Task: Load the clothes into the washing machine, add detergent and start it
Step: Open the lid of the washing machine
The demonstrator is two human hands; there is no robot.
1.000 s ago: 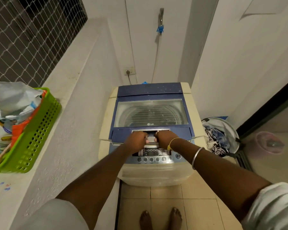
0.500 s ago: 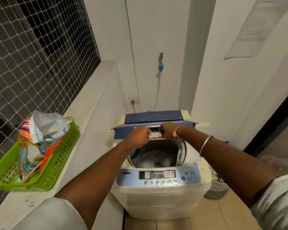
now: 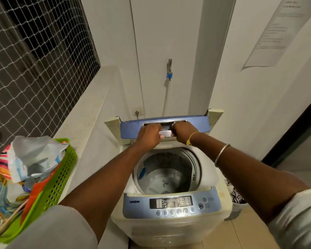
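The washing machine (image 3: 169, 230) had a cream plastic body, smooth and faintly glossy. Its lid (image 3: 131, 130) was satin blue plastic with a bright, metal-look strip at the handle. The drum (image 3: 192, 164) was shiny ridged metal. The green basket (image 3: 57, 180) was glossy perforated plastic and held crinkled plastic bags (image 3: 34, 159). A thin bangle (image 3: 221, 154) gleamed like polished metal. The wall (image 3: 169, 33) looked matt and painted, and the floor tiles (image 3: 244, 234) looked smooth.
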